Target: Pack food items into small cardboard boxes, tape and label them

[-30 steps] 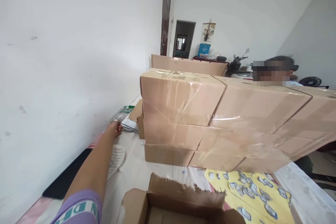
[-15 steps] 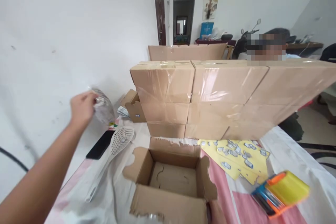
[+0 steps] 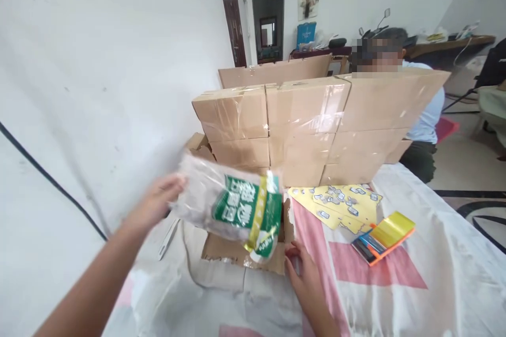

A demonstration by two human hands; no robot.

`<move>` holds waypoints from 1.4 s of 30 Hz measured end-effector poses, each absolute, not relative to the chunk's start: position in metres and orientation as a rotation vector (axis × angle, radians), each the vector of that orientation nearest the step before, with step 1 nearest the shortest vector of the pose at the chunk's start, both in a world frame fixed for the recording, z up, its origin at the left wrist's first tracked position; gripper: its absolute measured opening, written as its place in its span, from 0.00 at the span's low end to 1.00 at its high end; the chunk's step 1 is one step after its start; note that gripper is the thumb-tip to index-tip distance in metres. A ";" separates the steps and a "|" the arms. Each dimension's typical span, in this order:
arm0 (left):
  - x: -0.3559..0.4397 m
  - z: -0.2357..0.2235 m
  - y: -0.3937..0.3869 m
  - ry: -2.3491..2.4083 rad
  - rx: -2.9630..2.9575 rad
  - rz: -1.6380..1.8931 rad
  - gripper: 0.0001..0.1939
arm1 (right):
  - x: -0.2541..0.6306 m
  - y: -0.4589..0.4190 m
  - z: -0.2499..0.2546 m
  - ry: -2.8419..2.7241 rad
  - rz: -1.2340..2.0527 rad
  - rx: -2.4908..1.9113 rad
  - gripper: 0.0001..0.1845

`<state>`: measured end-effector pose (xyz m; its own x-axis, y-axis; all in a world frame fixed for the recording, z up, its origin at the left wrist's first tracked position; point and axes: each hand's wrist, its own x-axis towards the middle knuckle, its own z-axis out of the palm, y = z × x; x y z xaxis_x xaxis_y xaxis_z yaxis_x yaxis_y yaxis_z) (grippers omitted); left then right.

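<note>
My left hand (image 3: 171, 192) is closed on one end of a clear plastic bag (image 3: 237, 205) with a green and yellow printed label. The bag slants over the open cardboard box (image 3: 225, 250) and covers most of its opening; what it contains I cannot make out. At the box's right front corner, my right hand (image 3: 302, 268) has its thumb and forefinger curled round the cardboard edge. Behind the bag, the box's inside is hidden. The white handle of a slotted spoon (image 3: 168, 239) shows left of the box, its head covered by the bag.
Taped cardboard cartons (image 3: 300, 131) form a wall behind the box. Yellow sheets (image 3: 340, 205) with small pieces lie right, near an orange and yellow case (image 3: 383, 237). A white and pink cloth (image 3: 379, 295) covers the table. Another person (image 3: 425, 110) sits behind the cartons.
My left hand has brought the plastic bag rightward from beside the wall to over the box. The camera view has shifted, and my right hand now shows more fully at the box's corner.
</note>
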<state>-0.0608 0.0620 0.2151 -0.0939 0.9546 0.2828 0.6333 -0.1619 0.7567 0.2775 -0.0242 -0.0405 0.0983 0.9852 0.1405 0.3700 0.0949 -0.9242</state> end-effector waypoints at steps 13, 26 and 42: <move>-0.011 0.111 0.058 1.781 2.548 0.300 0.14 | 0.277 -0.020 -0.045 -1.408 0.913 -1.431 0.21; 0.017 0.145 0.073 1.372 2.234 0.200 0.23 | 0.278 -0.018 -0.044 -1.418 0.866 -1.398 0.21; 0.059 0.116 0.072 1.458 2.270 0.050 0.30 | 0.277 -0.017 -0.056 -1.406 0.886 -1.364 0.22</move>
<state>0.0589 0.0721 0.1164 0.4437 0.8731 -0.2021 0.8571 -0.3476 0.3803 0.2768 -0.0172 -0.0564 0.0753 0.9870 0.1423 0.2973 0.1140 -0.9480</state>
